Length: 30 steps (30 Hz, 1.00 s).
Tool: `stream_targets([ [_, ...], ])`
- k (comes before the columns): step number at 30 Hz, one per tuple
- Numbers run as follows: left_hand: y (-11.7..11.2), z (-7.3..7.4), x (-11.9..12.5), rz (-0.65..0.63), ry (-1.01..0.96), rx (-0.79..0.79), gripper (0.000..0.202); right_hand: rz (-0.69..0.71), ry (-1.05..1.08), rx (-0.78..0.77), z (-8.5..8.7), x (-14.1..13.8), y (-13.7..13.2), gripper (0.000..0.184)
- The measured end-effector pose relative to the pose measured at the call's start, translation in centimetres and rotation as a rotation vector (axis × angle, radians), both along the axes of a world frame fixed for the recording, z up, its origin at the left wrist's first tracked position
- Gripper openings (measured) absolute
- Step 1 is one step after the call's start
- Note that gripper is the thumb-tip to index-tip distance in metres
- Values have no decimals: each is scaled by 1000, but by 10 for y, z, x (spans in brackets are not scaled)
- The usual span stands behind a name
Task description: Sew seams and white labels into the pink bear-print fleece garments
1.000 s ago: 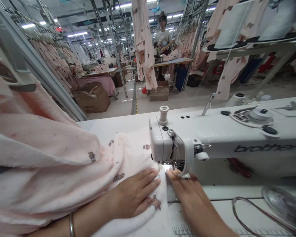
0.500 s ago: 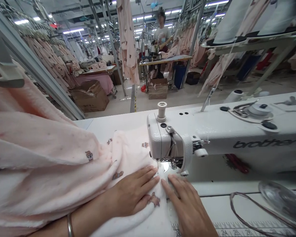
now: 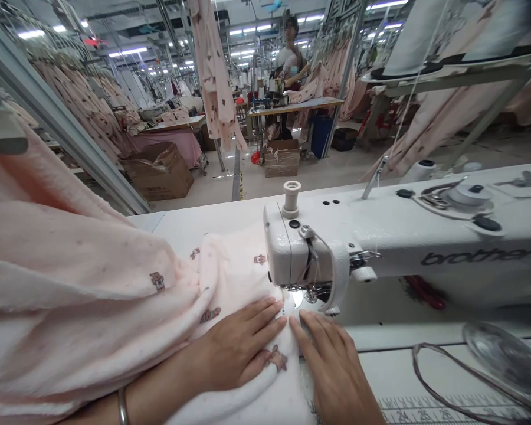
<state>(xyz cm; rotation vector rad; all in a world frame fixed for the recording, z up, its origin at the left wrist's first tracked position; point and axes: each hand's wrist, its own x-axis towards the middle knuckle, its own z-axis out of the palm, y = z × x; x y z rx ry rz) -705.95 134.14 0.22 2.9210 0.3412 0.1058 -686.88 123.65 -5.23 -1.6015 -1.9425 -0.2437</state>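
Pale pink plush fabric (image 3: 115, 283) with small bear prints drapes from the left and runs under the head of a white sewing machine (image 3: 380, 230). My left hand (image 3: 243, 339) lies flat on it, fingers stretched toward the presser foot area. On the fabric's right edge, just before the needle area, rests my right hand (image 3: 331, 360), its fingers extended and the index fingertip touching the cloth. Both hands are open, with their fingertips close together. The needle itself is hard to make out behind the machine head.
A ruler strip (image 3: 442, 410), a looped cord (image 3: 425, 378) and a clear plastic disc (image 3: 500, 354) lie at the right. Red-handled snips (image 3: 427, 293) sit behind the machine arm. Thread cones (image 3: 418, 41) stand above. A co-worker (image 3: 291, 59) is at another table beyond.
The hands and fabric stay almost in place. The hanging pink garments in the background have swung, and the view has shifted slightly.
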Motion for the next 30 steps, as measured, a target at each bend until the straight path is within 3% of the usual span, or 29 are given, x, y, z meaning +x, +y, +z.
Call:
stream_targets([
  [16,-1,-2,0,9,-19,0,54,-2,-15,22,1,2,-3,50],
  [21,0,-5,-1,-1,-35,-3,54,216,-235,48,-8,11,-17,40],
  [24,1,-3,0,-6,-26,-15,55,241,-340,34,-13,18,-22,40],
  [27,3,0,2,11,-18,-19,53,230,-294,32,-10,24,-19,43],
  [30,3,2,4,26,-27,-14,51,263,-117,71,3,24,-10,43],
])
